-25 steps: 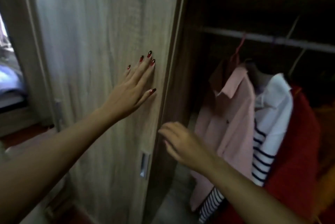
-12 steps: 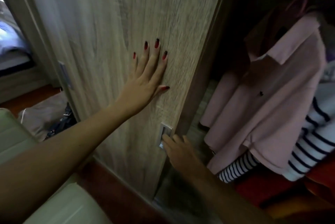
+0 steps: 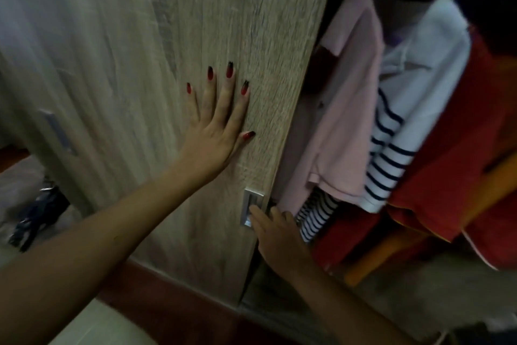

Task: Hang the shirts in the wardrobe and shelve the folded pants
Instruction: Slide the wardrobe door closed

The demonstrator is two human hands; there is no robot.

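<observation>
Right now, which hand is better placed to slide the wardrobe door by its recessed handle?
Right hand: its fingertips are at the recessed handle. The left hand lies flat higher on the door.
</observation>
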